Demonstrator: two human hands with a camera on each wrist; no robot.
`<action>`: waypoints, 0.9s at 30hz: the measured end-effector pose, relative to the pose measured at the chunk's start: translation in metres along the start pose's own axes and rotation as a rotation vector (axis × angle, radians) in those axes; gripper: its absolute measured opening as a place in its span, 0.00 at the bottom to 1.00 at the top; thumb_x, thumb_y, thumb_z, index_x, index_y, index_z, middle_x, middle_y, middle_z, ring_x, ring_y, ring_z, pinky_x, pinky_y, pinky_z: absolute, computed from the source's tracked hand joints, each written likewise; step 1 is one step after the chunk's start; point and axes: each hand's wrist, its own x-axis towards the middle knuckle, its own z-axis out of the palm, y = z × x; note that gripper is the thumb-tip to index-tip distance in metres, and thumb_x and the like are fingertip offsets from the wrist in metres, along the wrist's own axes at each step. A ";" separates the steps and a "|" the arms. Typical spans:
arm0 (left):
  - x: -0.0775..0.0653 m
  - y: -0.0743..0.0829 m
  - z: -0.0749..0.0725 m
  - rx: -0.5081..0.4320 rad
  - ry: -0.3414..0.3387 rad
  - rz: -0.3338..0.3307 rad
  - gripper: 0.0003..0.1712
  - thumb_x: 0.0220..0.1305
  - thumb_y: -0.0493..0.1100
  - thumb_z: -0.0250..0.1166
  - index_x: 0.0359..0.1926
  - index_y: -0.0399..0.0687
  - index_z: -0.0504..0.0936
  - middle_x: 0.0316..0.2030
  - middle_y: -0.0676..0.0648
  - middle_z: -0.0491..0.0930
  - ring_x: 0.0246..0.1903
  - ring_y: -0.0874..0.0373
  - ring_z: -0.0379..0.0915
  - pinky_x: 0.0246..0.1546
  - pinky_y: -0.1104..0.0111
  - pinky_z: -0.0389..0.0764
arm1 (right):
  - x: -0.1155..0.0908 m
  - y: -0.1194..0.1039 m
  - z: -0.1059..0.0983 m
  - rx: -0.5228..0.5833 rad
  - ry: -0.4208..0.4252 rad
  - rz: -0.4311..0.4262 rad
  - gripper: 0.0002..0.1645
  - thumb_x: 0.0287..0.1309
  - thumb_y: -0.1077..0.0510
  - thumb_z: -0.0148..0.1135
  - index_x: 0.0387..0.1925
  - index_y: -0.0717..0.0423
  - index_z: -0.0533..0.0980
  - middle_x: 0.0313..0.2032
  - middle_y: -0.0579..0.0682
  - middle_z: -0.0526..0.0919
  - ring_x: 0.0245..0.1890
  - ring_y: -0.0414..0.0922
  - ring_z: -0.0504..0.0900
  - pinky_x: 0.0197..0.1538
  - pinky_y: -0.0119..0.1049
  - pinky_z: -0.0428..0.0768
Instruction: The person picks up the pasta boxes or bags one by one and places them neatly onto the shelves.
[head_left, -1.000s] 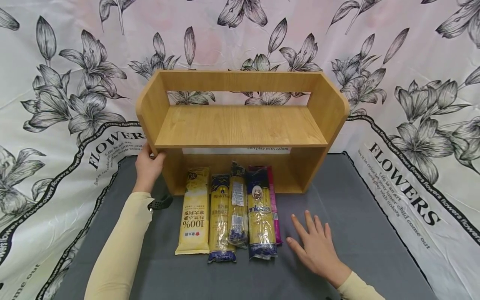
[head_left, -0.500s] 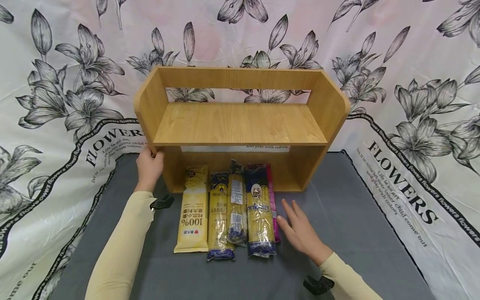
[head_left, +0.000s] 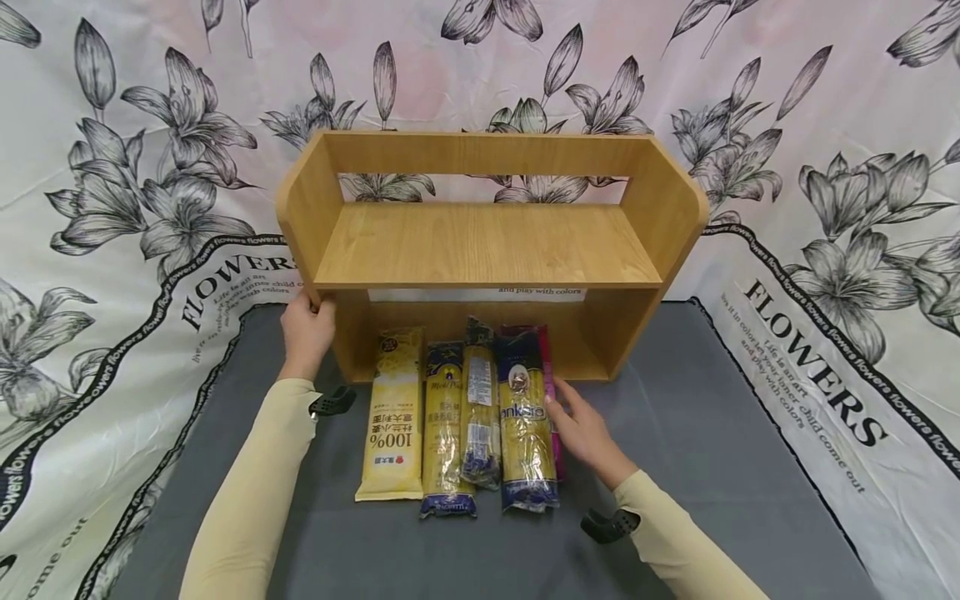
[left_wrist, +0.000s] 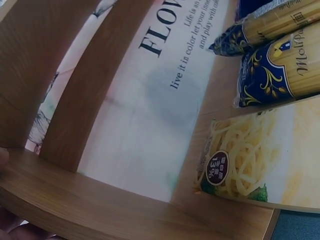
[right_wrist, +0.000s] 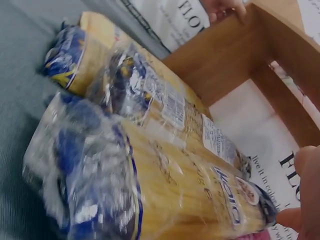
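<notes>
My left hand (head_left: pixel 307 333) grips the left side panel of a wooden two-tier shelf (head_left: pixel 487 246). Several spaghetti packs lie in a row, their far ends inside the lower tier. From the left come a pale yellow pack (head_left: pixel 392 417), a blue-and-yellow pack (head_left: pixel 446 425), a clear pack with white labels (head_left: pixel 480 408) and a blue-ended "ankara" pack (head_left: pixel 525 433). A pink pack (head_left: pixel 557 454) is mostly hidden beneath the ankara one. My right hand (head_left: pixel 588 425) is at the right edge of these two packs, fingers extended, thumb near the ankara pack.
A grey cloth (head_left: pixel 720 467) covers the table. Behind the shelf hangs a white-and-pink flowered sheet (head_left: pixel 180 142), which also runs down both sides. The shelf's upper board stands above the packs' far ends.
My right hand has moved left and slightly forward, from the cloth beside the packs to the right edge of the ankara and pink packs. My left hand keeps its grip on the shelf.
</notes>
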 end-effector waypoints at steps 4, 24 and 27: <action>-0.001 -0.001 0.003 0.005 0.007 0.000 0.20 0.74 0.45 0.55 0.54 0.33 0.79 0.53 0.29 0.83 0.50 0.34 0.79 0.50 0.45 0.78 | 0.009 0.001 0.008 0.106 -0.044 0.069 0.39 0.73 0.49 0.56 0.78 0.57 0.58 0.58 0.71 0.78 0.48 0.61 0.83 0.42 0.49 0.85; -0.001 -0.003 0.004 0.017 0.039 0.005 0.20 0.74 0.46 0.55 0.54 0.34 0.79 0.52 0.30 0.83 0.51 0.34 0.78 0.53 0.43 0.75 | 0.004 -0.008 0.029 -0.090 -0.131 -0.153 0.56 0.37 0.60 0.83 0.72 0.53 0.68 0.69 0.60 0.73 0.69 0.62 0.71 0.66 0.63 0.71; -0.001 -0.002 0.004 0.016 0.042 0.007 0.19 0.74 0.46 0.55 0.53 0.35 0.79 0.52 0.30 0.83 0.51 0.34 0.78 0.53 0.43 0.75 | -0.001 -0.011 0.031 -0.116 -0.114 -0.151 0.57 0.35 0.60 0.82 0.72 0.55 0.69 0.67 0.61 0.75 0.67 0.62 0.73 0.65 0.61 0.73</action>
